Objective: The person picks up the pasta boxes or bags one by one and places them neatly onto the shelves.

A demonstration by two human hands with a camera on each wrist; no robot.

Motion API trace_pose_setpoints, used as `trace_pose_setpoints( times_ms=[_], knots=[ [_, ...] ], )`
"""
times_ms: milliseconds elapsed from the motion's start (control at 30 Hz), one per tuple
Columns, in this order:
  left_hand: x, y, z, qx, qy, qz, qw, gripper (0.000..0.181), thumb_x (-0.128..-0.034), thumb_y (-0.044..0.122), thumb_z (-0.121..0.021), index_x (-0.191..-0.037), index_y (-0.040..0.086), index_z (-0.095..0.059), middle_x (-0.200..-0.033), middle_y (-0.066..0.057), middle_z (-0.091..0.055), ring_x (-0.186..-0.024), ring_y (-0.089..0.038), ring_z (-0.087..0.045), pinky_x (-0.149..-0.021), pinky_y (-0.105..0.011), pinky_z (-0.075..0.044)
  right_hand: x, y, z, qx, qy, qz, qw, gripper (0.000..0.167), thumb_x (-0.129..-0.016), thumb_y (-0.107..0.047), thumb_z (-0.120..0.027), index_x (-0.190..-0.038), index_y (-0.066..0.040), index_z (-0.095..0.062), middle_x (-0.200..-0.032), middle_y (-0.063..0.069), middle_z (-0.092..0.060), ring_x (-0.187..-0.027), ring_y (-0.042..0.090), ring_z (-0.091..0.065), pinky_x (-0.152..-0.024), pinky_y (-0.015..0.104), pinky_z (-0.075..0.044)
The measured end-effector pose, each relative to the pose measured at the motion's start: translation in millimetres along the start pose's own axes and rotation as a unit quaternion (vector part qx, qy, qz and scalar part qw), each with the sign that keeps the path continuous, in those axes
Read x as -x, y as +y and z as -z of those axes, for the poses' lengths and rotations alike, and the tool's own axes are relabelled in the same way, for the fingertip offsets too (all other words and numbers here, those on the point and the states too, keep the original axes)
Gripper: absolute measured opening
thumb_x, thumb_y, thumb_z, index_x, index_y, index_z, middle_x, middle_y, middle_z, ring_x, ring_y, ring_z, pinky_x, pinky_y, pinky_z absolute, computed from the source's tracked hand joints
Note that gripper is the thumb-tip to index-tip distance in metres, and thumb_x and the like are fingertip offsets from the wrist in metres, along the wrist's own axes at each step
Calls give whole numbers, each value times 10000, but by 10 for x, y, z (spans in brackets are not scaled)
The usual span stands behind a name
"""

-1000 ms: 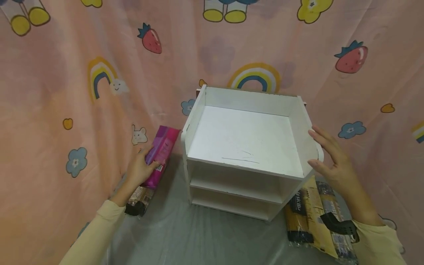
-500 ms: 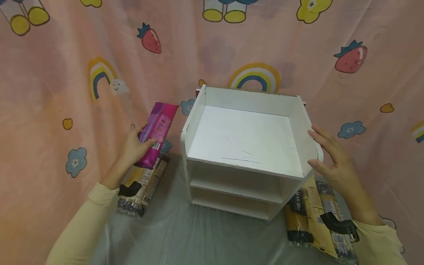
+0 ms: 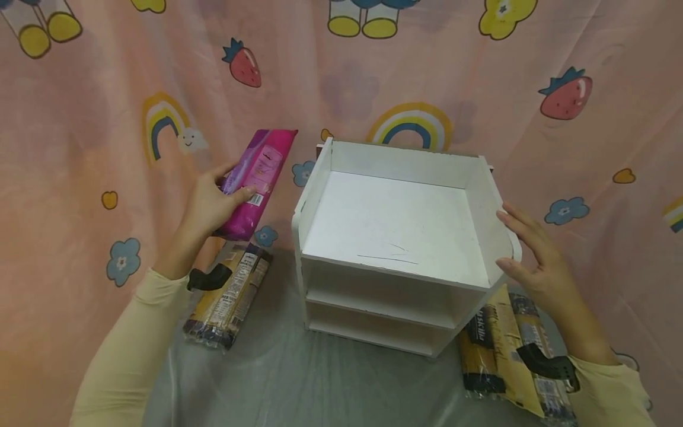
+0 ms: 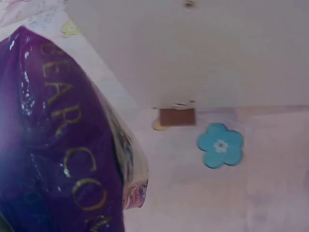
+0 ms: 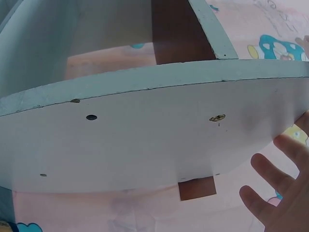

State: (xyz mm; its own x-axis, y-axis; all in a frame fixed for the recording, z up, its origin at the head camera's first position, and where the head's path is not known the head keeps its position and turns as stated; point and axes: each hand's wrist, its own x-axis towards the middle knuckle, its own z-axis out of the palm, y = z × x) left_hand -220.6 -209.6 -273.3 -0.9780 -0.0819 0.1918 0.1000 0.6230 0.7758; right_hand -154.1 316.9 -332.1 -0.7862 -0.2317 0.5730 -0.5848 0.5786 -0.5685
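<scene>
My left hand (image 3: 210, 201) grips a pink and purple packet (image 3: 259, 172) in the air, left of a small white shelf unit (image 3: 395, 225). The thumb lies on the packet's front, by its barcode; the other fingers are mostly hidden behind it. Gold letters show on the packet's purple side (image 4: 63, 130) in the left wrist view. At the unit's right side panel, my right hand (image 3: 544, 267) has its fingers spread, seemingly resting at the panel's edge. Those spread fingers (image 5: 273, 174) also appear beside the panel in the right wrist view.
Beneath the left forearm lie clear-wrapped packs (image 3: 229, 302) with yellowish contents. Several similar long packs (image 3: 507, 356) lie right of the unit, under the right wrist. A grey cloth (image 3: 320, 385) covers the surface. A pink patterned curtain (image 3: 288, 71) hangs behind.
My left hand has lifted the pink and purple packet up and away from the packs below, uncovering them. The right hand and shelf unit stay in place.
</scene>
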Motion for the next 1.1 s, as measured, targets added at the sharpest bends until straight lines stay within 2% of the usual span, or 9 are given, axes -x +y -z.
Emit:
trace_pose_setpoints(
  times_ms=[133, 233, 267, 300, 367, 467, 567, 833, 1100],
  knots=[
    [-14, 196, 51, 214, 42, -151, 9996, 721, -884, 411, -710, -1514, 222, -415, -1254, -220, -603, -928, -301, -657, -628, -283, -595, 6, 6, 5, 61, 19, 77, 10000, 719, -813, 41, -695, -1478, -88, -452, -1628, 34, -319, -1503, 8, -227, -1262, 475, -118],
    [-23, 354, 60, 393, -2, -248, 9989, 696, -889, 398, -706, -1506, 236, -428, -1240, -195, -613, -887, -266, -670, -618, -250, -584, 7, 15, 10, 109, 61, 104, 9999, 718, -810, 42, -698, -1474, -86, -457, -1624, 37, -326, -1504, 13, -230, -1263, 395, -126],
    [-24, 409, 55, 465, -36, -238, 9986, 690, -891, 392, -705, -1505, 249, -427, -1240, -187, -611, -884, -261, -672, -622, -246, -584, 5, 15, 11, 82, 72, 88, 9999, 719, -807, 41, -699, -1473, -89, -461, -1623, 38, -329, -1503, 12, -231, -1263, 461, -121],
    [-23, 465, 47, 538, -58, -224, 9983, 686, -889, 386, -709, -1503, 256, -431, -1248, -180, -612, -893, -260, -669, -630, -245, -584, 4, 17, 11, 103, 75, 95, 9999, 718, -807, 38, -701, -1472, -91, -462, -1622, 41, -332, -1503, 13, -234, -1263, 448, -126],
    [-24, 571, 14, 691, -132, -176, 9974, 683, -887, 379, -717, -1500, 278, -433, -1274, -168, -603, -932, -265, -662, -664, -263, -593, 1, 16, 13, 139, 72, 106, 9998, 720, -807, 35, -703, -1473, -96, -463, -1622, 27, -333, -1499, 6, -238, -1263, 435, -133],
    [-20, 707, -72, 963, -238, -199, 9949, 688, -878, 365, -733, -1495, 301, -436, -1313, -154, -590, -1000, -279, -647, -723, -319, -608, -3, 15, 15, 238, 47, 214, 9995, 724, -804, 53, -697, -1473, -82, -458, -1622, 30, -331, -1496, 2, -242, -1234, 261, -156],
    [1, 810, -187, 1204, -382, -323, 9915, 686, -875, 340, -742, -1491, 293, -444, -1319, -144, -585, -1013, -281, -640, -742, -346, -611, -7, 13, 16, 322, 42, 283, 9991, 719, -807, 52, -694, -1474, -77, -456, -1624, -2, -328, -1491, -9, -246, -1126, 101, -180],
    [108, 995, -496, 1311, -692, -561, 9874, 658, -873, 312, -751, -1470, 254, -480, -1302, -118, -609, -959, -260, -650, -713, -338, -606, -3, 18, 4, 357, 45, 246, 9991, 709, -818, 27, -701, -1474, -86, -457, -1624, -3, -329, -1486, -15, -252, -1095, 73, -215],
    [192, 1051, -705, 897, -780, -661, 9907, 640, -898, 261, -726, -1481, 217, -466, -1276, -126, -630, -918, -255, -657, -707, -342, -607, -8, 37, 9, 336, 36, 284, 9990, 698, -829, 11, -703, -1475, -86, -456, -1624, -1, -327, -1478, -23, -255, -1086, 70, -216]
  ],
)
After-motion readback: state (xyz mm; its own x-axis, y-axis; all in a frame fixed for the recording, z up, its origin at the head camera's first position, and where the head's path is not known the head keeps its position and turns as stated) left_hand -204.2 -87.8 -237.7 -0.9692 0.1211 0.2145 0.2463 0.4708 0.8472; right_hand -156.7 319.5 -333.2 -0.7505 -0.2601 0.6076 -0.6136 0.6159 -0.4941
